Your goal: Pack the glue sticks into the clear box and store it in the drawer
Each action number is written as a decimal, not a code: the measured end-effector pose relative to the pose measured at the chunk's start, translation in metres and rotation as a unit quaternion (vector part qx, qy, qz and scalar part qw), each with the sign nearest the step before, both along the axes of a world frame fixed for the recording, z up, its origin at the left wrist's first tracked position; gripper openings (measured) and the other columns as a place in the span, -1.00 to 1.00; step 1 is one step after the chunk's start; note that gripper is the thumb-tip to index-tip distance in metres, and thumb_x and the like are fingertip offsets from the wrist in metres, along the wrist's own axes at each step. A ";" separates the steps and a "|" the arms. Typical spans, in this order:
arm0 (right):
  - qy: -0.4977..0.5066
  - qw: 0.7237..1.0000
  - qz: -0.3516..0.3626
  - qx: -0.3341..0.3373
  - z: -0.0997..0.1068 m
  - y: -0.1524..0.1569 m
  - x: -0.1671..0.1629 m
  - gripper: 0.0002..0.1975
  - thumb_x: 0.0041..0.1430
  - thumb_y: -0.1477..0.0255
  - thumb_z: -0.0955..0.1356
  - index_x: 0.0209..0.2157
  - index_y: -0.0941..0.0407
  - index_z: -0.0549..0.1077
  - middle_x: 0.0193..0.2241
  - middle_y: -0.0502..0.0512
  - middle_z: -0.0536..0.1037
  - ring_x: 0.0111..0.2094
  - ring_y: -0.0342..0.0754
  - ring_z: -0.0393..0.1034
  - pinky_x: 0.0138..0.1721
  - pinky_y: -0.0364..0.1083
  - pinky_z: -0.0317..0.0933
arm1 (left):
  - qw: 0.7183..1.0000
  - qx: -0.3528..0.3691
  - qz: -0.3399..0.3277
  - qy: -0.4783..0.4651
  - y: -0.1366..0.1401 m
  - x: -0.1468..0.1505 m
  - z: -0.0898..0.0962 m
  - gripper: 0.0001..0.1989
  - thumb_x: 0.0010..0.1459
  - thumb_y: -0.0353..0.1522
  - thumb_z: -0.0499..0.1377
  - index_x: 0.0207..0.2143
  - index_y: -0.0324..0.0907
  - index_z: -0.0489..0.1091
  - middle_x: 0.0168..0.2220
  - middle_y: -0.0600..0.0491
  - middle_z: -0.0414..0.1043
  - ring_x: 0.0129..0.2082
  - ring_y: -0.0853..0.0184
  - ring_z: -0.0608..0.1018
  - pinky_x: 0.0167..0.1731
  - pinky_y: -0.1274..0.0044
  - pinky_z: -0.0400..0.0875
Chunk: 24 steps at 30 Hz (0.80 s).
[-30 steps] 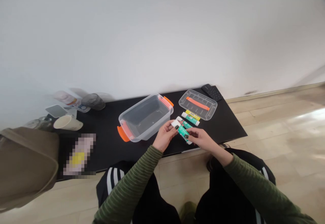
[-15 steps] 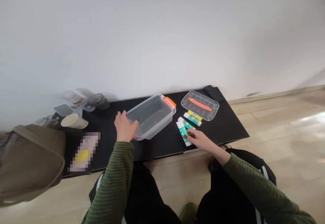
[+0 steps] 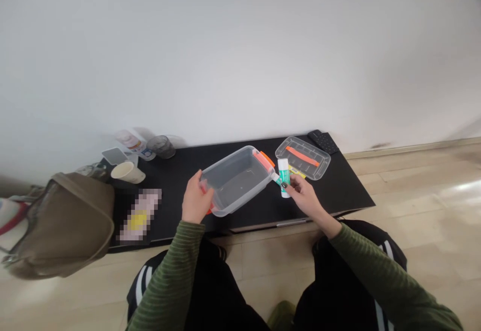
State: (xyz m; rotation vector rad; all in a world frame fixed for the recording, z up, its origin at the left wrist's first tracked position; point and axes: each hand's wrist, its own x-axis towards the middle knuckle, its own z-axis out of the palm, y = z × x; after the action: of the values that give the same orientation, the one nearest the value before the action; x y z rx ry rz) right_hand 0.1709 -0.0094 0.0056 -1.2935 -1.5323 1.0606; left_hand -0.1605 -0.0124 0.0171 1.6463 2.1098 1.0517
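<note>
My left hand [image 3: 198,198] is closed round the left end of a clear plastic box [image 3: 240,176], at its orange latch. The box has no lid on it and its inside looks bare. In my right hand [image 3: 302,197] a green and white glue stick [image 3: 284,177] is held nearly upright, just right of the box. Behind it, another green glue stick [image 3: 276,178] shows in part, and a yellow one [image 3: 297,172] lies partly hidden by my fingers. The clear lid [image 3: 317,168] with an orange handle lies flat beyond them.
On the black table [image 3: 176,211] stand a paper cup [image 3: 130,173], a dark glass [image 3: 161,146] and a white bottle [image 3: 135,144] at the left. A brown bag [image 3: 71,226] sits at the left end. A black dotted object [image 3: 323,142] lies at the back right by the wall.
My right hand has lifted a glue stick off the table and turned it nearly upright. My left hand has closed on the box's end. The view has shifted slightly.
</note>
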 end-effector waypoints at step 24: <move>-0.528 0.799 0.276 -0.083 0.027 0.043 -0.182 -0.71 -0.18 0.49 0.48 -0.30 0.21 0.61 -0.26 0.34 0.63 -0.25 0.18 0.56 -0.31 -0.07 0.39 | 0.971 0.114 0.046 -0.206 -0.020 0.045 -0.028 -0.40 -0.07 -0.53 0.17 0.09 -0.13 0.35 0.24 -0.11 0.23 0.23 0.15 0.33 0.26 0.29 0.17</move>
State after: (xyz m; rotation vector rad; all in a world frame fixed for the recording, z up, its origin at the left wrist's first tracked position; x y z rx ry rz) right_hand -0.0114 0.0339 0.0329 -1.7438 -2.8442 0.8074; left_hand -0.1156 -0.0328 -0.0110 1.2808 1.8573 1.5627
